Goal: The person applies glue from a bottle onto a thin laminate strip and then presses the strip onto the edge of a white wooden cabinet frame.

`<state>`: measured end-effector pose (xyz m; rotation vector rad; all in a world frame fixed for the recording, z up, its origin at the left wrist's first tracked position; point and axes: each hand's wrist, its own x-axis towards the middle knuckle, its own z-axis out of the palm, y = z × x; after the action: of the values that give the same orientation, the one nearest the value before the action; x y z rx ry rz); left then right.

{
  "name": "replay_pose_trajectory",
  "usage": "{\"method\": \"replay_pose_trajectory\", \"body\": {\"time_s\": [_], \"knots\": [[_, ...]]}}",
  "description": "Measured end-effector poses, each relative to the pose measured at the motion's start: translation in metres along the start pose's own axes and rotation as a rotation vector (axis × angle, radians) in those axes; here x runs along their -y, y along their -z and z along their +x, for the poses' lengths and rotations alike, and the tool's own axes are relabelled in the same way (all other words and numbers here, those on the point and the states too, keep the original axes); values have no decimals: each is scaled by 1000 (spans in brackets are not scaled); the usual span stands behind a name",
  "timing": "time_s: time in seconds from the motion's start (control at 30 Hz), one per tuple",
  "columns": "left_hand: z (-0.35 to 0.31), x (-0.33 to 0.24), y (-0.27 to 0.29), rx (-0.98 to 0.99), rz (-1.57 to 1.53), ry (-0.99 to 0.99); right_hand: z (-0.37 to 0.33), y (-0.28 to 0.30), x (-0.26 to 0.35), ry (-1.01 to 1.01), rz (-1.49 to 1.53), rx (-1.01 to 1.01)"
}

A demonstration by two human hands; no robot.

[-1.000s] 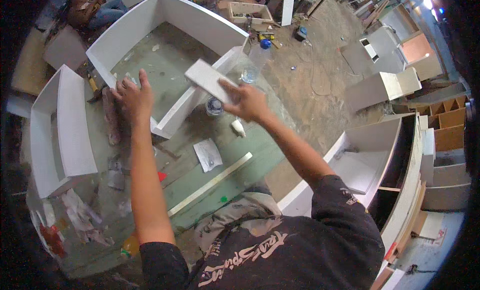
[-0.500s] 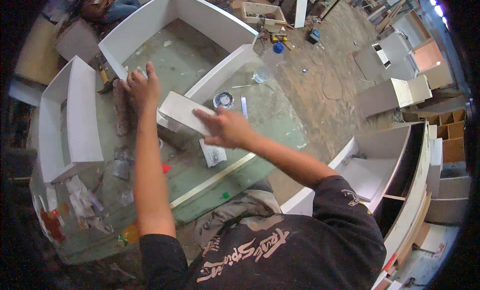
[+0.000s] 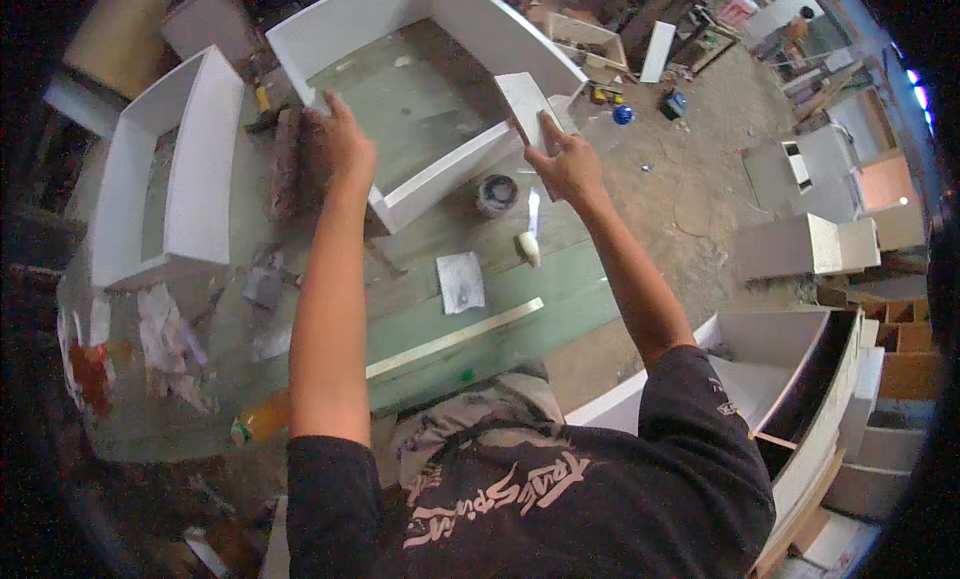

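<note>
A large white open box frame lies on the worktable. My left hand grips its left wall, with part of the fingers hidden behind the wrist side. In my right hand is a flat white rectangular block, tilted and pressed on the near wall's top edge close to the right corner. On the table near this wall stand an open round tin with dark contents and a brush with a pale handle. A creased greyish-white sheet lies closer to me.
A second white frame stands at the left, with a hammer beside it. A pale strip lies along the table's front. Crumpled rags and an orange bottle are at the left. White cabinets stand at the right.
My right hand has slid the block along the near wall from its left end toward the right corner. My left hand stays at the left wall. The view has shifted.
</note>
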<state>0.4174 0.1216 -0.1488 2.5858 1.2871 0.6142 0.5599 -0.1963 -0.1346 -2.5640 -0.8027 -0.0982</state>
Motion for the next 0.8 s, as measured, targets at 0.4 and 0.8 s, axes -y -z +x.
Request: {"method": "replay_pose_trajectory", "body": {"time_s": [0.4, 0.8], "knots": [[21, 45, 22, -95, -285, -123, -109, -32, 177, 185, 140, 240], [23, 53, 31, -69, -311, -197, 17, 10, -3, -39, -17, 139]]}}
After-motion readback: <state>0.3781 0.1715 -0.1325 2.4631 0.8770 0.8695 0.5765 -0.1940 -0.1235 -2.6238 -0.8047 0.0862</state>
